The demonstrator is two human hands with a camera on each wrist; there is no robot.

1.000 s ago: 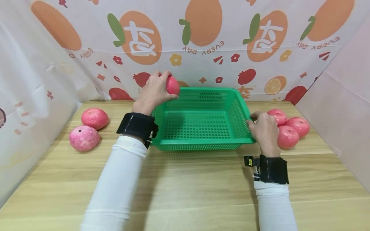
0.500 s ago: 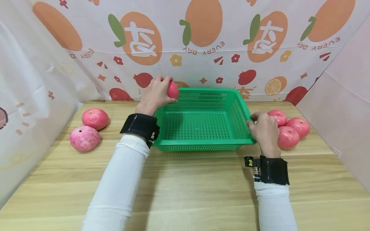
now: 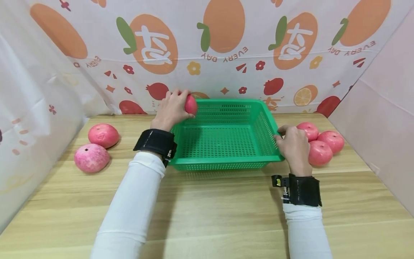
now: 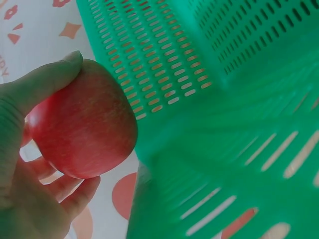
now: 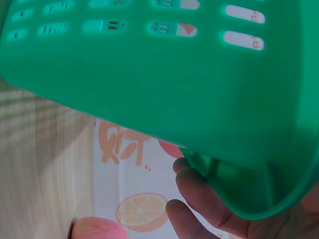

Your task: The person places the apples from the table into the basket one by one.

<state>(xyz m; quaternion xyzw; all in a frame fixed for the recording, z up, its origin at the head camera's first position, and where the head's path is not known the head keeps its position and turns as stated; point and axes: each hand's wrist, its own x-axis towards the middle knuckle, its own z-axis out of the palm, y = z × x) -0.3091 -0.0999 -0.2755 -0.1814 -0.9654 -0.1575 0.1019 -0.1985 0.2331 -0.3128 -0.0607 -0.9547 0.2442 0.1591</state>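
Observation:
A red apple [image 3: 191,105] is in my left hand [image 3: 173,109], over the back left corner of a green plastic basket [image 3: 223,163]. In the left wrist view the thumb and fingers curl round the apple [image 4: 87,122], beside the slotted basket wall [image 4: 164,64]. My right hand [image 3: 293,145] grips the basket's right rim. Fingers [image 5: 204,194] curl under that rim [image 5: 259,214] in the right wrist view. Inside the basket only the bare slotted floor shows.
Right of the basket, three pinkish-red apples [image 3: 320,153] sit close together on the wooden table [image 3: 220,216]. At the left lie a pink-red fruit [image 3: 103,135] and a mottled pink one [image 3: 92,158]. A fruit-print cloth [image 3: 223,79] hangs behind.
My left hand has come down a little with the apple, toward the basket. The right hand keeps its grip on the rim. The head view has shifted slightly.

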